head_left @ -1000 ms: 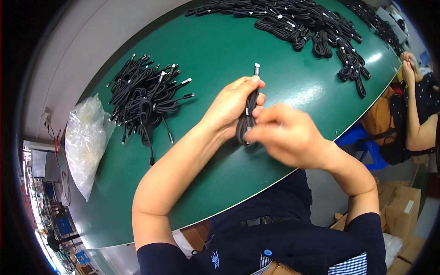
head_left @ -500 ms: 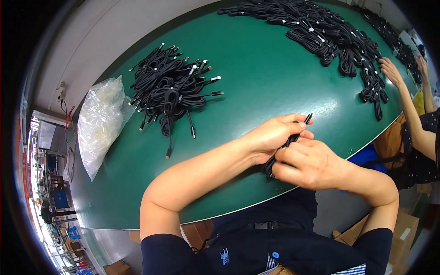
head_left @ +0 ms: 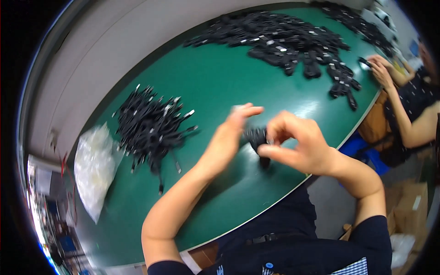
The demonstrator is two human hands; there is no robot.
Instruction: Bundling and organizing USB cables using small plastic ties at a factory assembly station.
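A bundled black cable (head_left: 255, 137) hangs over the near middle of the green table, blurred by motion. My right hand (head_left: 298, 142) pinches it at its right side between thumb and fingers. Just left of the cable is my left hand (head_left: 231, 130), smeared, with its fingers stretched out and no grip visible; whether it touches the cable is unclear. Farther left lies a heap of black cables (head_left: 149, 128) with light-coloured plugs sticking out. Across the far side spreads a large pile of coiled black cables (head_left: 275, 39), some with white pieces on them.
A clear plastic bag (head_left: 96, 167) with pale contents lies at the table's left edge. At right, a person's hands (head_left: 380, 68) hold a dark item by more cables (head_left: 353, 23). Cardboard boxes (head_left: 410, 206) stand lower right. The green table (head_left: 215, 73) has a curved near edge.
My hands have moved apart and left; the left one has come off the cable bundle while the right keeps it. The view has shifted. The other person's hands have come together.
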